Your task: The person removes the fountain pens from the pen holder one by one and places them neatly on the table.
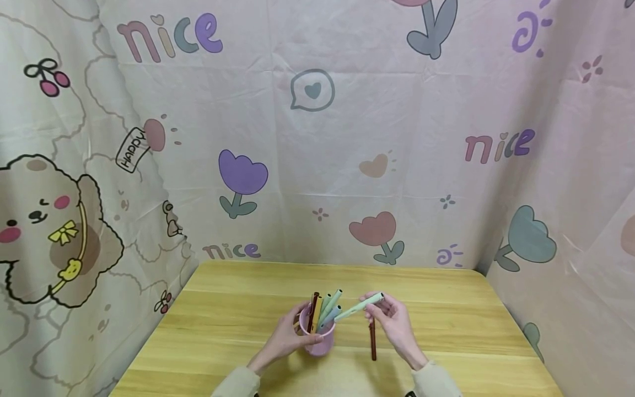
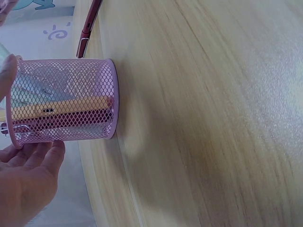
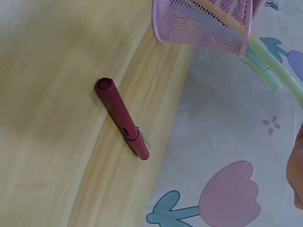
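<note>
My left hand (image 1: pixel 286 334) grips a pink mesh pen cup (image 1: pixel 321 347) near its rim, fingers on one side and thumb on the other. Inside stand several pens: a yellow pen (image 1: pixel 316 315), a dark red one beside it, light green pens and a light blue pen (image 1: pixel 331 316). To the right, my right hand (image 1: pixel 394 321) pinches a light green pen (image 1: pixel 358 307), slanted so that its lower end comes right at the cup's rim. Below that hand, a dark red pen (image 3: pixel 117 111) with a metal clip lies on the table.
The wooden table (image 1: pixel 213 325) has its far edge against a pale patterned cloth (image 1: pixel 307 165). More of this cloth hangs at the left and right sides. In the left wrist view, the loose dark red pen (image 2: pixel 88 28) lies beyond the cup.
</note>
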Motion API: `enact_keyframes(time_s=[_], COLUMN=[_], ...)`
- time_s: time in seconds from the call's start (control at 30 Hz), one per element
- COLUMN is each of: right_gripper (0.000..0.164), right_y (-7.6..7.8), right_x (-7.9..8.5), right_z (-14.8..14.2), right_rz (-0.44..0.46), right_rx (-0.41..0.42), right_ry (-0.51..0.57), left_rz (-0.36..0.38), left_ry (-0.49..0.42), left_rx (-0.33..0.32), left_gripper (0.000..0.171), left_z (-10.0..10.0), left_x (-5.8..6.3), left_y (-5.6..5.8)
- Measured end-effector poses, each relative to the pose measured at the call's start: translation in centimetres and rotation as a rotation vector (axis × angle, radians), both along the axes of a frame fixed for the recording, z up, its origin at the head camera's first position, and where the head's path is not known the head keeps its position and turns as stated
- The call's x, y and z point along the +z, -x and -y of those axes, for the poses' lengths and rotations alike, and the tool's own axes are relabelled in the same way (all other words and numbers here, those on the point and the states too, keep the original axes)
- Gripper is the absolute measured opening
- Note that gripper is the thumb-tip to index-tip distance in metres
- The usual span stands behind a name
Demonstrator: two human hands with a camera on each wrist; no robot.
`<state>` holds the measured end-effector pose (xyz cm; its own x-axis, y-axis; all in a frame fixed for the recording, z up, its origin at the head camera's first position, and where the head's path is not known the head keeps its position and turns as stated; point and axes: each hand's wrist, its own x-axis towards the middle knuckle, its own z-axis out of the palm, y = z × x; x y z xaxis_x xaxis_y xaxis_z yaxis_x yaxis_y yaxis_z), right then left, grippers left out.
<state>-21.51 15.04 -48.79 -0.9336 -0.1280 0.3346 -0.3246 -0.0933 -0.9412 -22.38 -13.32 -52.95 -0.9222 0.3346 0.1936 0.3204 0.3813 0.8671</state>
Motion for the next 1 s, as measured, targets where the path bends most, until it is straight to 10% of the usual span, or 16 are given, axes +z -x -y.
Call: enact_keyframes(time_s=[0.4,1.0], right_gripper=[0.014,0.037], right_y=[0.2,-0.1], right_x=[-1.0,-2.8], right_z=[-0.6,-3.1], right_rz=[-0.19,-0.005], right_rx=[-0.121,-0.146], right_ry=[0.032,-0.132], left_rz=[0.0,0.008], left_ry=[-0.005,-0.016], left_rx=[-0.003,0.0], left_gripper=[0.097,0.096], left_z=[0.0,0.0], left_x=[-0.1,-0.1], left_y=[0.2,0.2])
